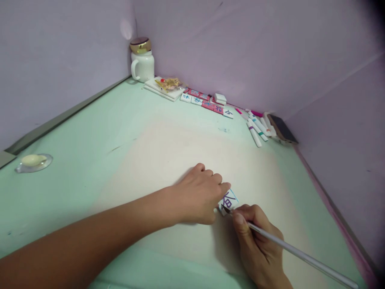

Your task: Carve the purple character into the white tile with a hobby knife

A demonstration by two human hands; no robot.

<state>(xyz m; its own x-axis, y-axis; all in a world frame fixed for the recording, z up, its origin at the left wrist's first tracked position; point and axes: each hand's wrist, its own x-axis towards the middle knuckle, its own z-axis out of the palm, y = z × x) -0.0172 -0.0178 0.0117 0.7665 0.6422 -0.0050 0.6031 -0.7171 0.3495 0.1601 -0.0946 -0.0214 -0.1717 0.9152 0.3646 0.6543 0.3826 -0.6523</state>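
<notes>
In the lower middle of the head view lies a small white tile [230,200] with a purple character and a blue line along its edge. My left hand [197,196] rests on the table with curled fingers, thumb and fingertips holding the tile's left side. A paintbrush [296,249] with a long silvery handle is pinched in my right hand [261,243]. Its dark pointed tip touches or hovers just over the tile's lower left part; I cannot tell which. My left fingers hide part of the tile.
Red and white character tiles [207,105] line the back edge. Marker pens [258,127] lie beside a dark phone-like object [282,128] at the back right. A white mug [142,66] stands in the corner. Far left, a clear dish [34,163] holds something pale yellow. Walls enclose the green table [90,148].
</notes>
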